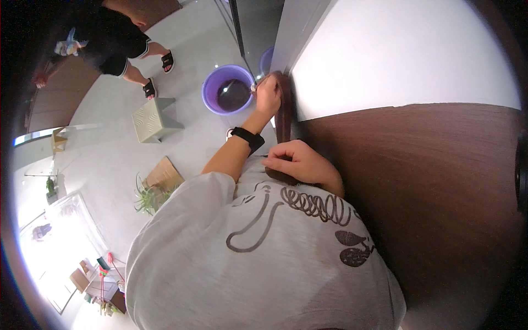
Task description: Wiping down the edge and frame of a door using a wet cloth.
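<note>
A long strip of brown cloth (pixel 283 119) runs between my two hands, beside the corner of a wall. My left hand (pixel 270 94), with a black band on the wrist, grips its far end next to the rim of a purple bucket (pixel 208 99). The bucket stands on the floor and holds dark liquid. Nearer my body, my right hand (pixel 303 161) is curled around the other end, and part of the cloth hangs below the fingers against my shirt.
A pale plastic stool (pixel 146 121) stands left of the bucket. Another person in black shorts and sandals (pixel 149 88) is beyond it. A potted plant (pixel 146 198) and a cardboard piece (pixel 163 173) lie lower left. Close on my right is a dark wood-grain panel (pixel 412 165) below a white wall.
</note>
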`<state>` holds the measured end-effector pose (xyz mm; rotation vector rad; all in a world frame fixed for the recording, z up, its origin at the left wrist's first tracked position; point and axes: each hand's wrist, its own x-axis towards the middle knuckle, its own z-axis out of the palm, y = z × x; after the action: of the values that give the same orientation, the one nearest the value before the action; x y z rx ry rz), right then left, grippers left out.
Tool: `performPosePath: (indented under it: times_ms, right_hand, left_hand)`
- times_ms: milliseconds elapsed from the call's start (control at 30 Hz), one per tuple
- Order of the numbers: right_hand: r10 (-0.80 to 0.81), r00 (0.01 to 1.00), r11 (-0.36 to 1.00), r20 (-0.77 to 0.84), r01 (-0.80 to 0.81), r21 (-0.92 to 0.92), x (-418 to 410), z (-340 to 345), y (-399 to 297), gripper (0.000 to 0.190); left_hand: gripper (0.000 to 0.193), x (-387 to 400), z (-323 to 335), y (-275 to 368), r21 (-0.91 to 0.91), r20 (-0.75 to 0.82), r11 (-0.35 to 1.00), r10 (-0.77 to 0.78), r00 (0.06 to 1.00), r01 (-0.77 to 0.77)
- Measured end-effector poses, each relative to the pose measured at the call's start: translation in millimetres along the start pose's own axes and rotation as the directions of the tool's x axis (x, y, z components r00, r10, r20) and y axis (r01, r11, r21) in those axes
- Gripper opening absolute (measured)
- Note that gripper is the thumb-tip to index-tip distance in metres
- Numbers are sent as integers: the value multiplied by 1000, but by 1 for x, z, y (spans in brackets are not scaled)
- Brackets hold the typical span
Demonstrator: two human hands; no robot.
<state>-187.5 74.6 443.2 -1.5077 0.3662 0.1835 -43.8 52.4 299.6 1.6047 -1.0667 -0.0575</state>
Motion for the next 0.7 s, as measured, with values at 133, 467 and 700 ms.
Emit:
performPosePath:
  times_ms: [133,467,700]
  right_hand:
    - [-19,1000,1000,11,19,8,1,0,3,24]
    - [23,1000,999,8,-23,30,2,2,4,24]
    - [47,999,999,21,-47,24,0,1,-4,24]
  left_hand:
    - [7,2,0,5,-31,-18,1000,-3,1000,2]
    - [6,3,0,11,-17,5,998,-67,998,67]
    - [5,-4,6,2,-11,-23,996,-87,996,87]
